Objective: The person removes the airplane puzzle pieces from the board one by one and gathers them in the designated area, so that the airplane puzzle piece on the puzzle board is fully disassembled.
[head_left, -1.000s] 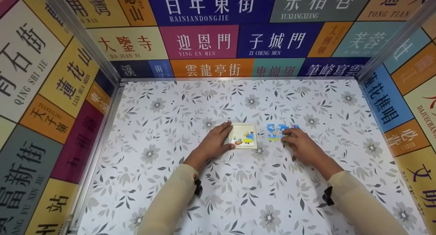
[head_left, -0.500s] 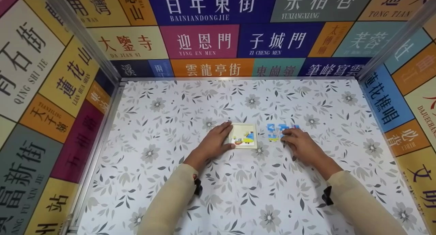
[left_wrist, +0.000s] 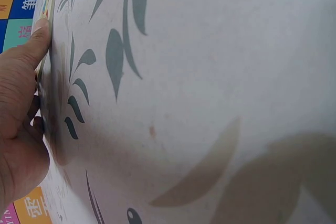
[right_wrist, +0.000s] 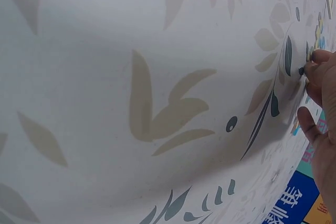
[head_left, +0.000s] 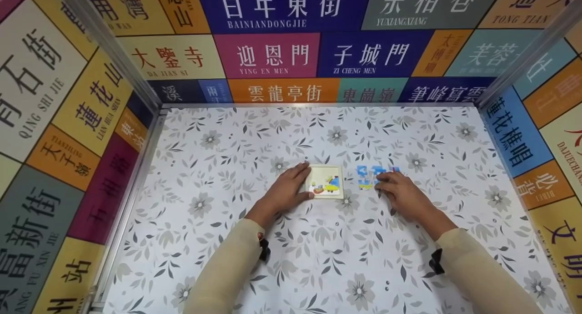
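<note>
A small cream puzzle tray (head_left: 326,168) lies on the patterned tabletop, partly filled with pieces that form a colourful picture low in its frame. My left hand (head_left: 284,189) holds its left side, the fingers at the upper corner and the thumb at the lower one. In the left wrist view that thumb (left_wrist: 39,40) lies along the tray's edge. Blue and yellow puzzle pieces (head_left: 362,170) lie to the right of the tray. My right hand (head_left: 402,193) rests over the right part of these pieces, its fingers loosely bent. The fingers hide some of them.
A white tabletop (head_left: 254,136) with grey flowers and leaves surrounds the tray. Panels with coloured street-name signs (head_left: 273,54) stand at the back and on both sides. A metal rail (head_left: 132,191) runs along the left edge.
</note>
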Available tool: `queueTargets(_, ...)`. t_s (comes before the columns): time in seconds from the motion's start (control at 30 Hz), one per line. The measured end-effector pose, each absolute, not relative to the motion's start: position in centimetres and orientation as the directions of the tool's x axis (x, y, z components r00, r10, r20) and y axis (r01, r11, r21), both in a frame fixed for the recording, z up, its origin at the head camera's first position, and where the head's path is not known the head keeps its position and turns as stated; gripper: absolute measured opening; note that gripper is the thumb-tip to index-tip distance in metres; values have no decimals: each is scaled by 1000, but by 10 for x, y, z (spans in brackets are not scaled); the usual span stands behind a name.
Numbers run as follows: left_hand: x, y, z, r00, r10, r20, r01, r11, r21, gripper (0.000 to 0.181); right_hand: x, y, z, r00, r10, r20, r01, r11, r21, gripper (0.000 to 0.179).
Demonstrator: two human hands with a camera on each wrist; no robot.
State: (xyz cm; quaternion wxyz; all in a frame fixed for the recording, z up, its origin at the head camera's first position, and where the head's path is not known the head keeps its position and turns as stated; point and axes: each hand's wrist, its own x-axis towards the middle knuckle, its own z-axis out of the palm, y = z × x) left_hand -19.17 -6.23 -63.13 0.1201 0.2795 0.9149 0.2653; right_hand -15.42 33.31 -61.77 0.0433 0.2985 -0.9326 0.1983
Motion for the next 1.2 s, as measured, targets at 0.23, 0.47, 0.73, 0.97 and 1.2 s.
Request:
queueTargets(0.23, -191, -62, -629, -820, 568, -75, 438, 706, 557, 81, -155, 331, -618, -800, -545, 251, -600, 729, -329, 27)
queueTargets(0.47, -190, -62, -628, -821, 565, -83, 427, 704, 568, 81, -156, 329, -617, -778, -545, 312, -625, 720, -300, 21)
queueTargets(0.73, -192, -63, -629, -820, 565, -85, 432, 711, 554, 81, -166, 311, -614, -773, -546, 322, -631, 714, -303, 21)
queueTargets(0.97, -191, -63, -630, -819, 566, -96, 428, 713, 556, 82, -172, 283, -607, -795, -557, 240, -606, 723, -332, 27)
queueTargets(1.2, -190, -62, -632, -821, 563, -94, 422, 710, 563, 83, -177, 259, -603, -781, -596, 189, -622, 709, -334, 29)
